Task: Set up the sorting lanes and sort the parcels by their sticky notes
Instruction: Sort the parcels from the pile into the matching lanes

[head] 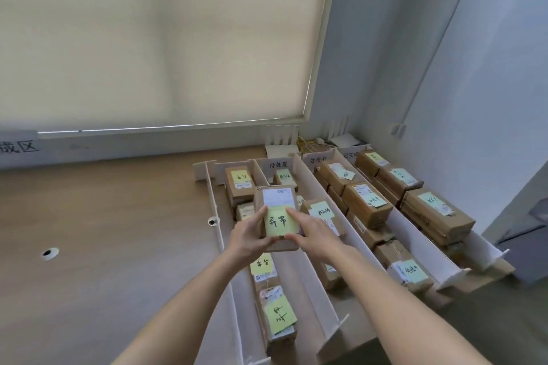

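Observation:
I hold a small brown parcel [277,201] above the leftmost lanes, its white shipping label up and a yellow sticky note [280,221] with handwriting on its near half. My left hand [250,235] grips its left edge, thumb on the note. My right hand [308,231] grips the right edge, fingers curled onto the note's corner. White cardboard dividers [314,187] form several lanes on the wooden table [103,231]. Each lane holds brown parcels with yellow or green notes, such as one [278,317] near me and one [366,204] in the third lane.
Paper lane labels [278,164] stand at the far ends of the lanes. A white router [281,139] and cables sit in the back corner. Two round cable holes [50,252] are in the tabletop on the left. A window blind fills the wall behind.

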Action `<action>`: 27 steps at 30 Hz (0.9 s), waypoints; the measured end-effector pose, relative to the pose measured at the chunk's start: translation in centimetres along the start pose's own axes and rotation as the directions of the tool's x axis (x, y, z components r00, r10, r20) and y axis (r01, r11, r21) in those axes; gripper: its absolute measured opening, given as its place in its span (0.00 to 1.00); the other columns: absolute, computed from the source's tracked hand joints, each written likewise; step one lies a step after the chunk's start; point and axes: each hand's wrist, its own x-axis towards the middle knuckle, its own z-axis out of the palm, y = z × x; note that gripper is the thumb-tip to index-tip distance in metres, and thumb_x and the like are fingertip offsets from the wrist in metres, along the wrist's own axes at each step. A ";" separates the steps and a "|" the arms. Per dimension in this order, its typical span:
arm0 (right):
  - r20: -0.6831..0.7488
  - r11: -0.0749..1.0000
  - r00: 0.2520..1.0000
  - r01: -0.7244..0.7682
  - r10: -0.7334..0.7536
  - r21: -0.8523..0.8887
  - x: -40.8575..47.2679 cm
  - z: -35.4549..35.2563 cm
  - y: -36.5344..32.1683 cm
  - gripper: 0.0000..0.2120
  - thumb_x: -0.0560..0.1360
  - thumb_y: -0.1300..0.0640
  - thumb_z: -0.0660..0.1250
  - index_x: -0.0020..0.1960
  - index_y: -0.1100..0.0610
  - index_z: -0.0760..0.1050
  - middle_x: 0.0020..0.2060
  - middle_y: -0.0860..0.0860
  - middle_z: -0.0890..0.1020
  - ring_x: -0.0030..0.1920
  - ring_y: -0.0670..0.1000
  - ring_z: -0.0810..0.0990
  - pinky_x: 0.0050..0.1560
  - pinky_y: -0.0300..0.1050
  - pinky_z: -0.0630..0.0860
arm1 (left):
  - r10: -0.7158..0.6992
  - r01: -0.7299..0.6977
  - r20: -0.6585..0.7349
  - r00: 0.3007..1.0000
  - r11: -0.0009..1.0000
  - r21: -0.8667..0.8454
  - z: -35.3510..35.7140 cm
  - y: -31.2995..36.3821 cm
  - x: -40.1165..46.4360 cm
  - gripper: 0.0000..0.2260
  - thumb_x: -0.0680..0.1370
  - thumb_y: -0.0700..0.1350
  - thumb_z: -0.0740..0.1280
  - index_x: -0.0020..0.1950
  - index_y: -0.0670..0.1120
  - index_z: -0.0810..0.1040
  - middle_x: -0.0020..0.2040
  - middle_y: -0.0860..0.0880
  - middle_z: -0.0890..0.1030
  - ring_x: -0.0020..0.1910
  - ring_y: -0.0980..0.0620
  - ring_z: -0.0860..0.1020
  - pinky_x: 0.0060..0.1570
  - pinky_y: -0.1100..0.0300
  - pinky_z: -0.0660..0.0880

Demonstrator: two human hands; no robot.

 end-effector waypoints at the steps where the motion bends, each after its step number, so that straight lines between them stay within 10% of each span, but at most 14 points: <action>1: 0.016 1.000 1.000 0.011 -0.011 0.005 0.9 0.5 0.2 0.34 0.81 0.49 0.67 0.82 0.48 0.54 0.72 0.52 0.72 0.66 0.53 0.74 0.66 0.52 0.72 | -0.019 0.019 -0.003 1.000 1.000 0.002 0.1 -0.8 0.4 0.41 0.70 0.54 0.75 0.79 0.48 0.61 0.70 0.47 0.75 0.65 0.48 0.75 0.61 0.55 0.73; 12: 0.208 0.992 0.971 0.106 -0.119 0.070 7.5 7.2 5.6 0.35 0.80 0.48 0.67 0.82 0.49 0.55 0.73 0.50 0.72 0.64 0.51 0.76 0.65 0.50 0.73 | -0.192 0.192 -0.056 0.980 0.981 -0.010 5.5 -7.7 2.2 0.38 0.73 0.52 0.74 0.79 0.51 0.60 0.64 0.51 0.78 0.52 0.58 0.76 0.47 0.72 0.67; 27: 0.331 0.993 0.938 0.081 -0.106 0.088 11.6 18.0 13.2 0.34 0.82 0.47 0.64 0.82 0.47 0.51 0.73 0.49 0.68 0.71 0.54 0.69 0.69 0.52 0.70 | -0.368 0.365 -0.020 0.930 0.927 -0.085 14.5 -15.7 3.9 0.39 0.72 0.43 0.75 0.79 0.50 0.59 0.69 0.55 0.73 0.62 0.60 0.72 0.48 0.82 0.66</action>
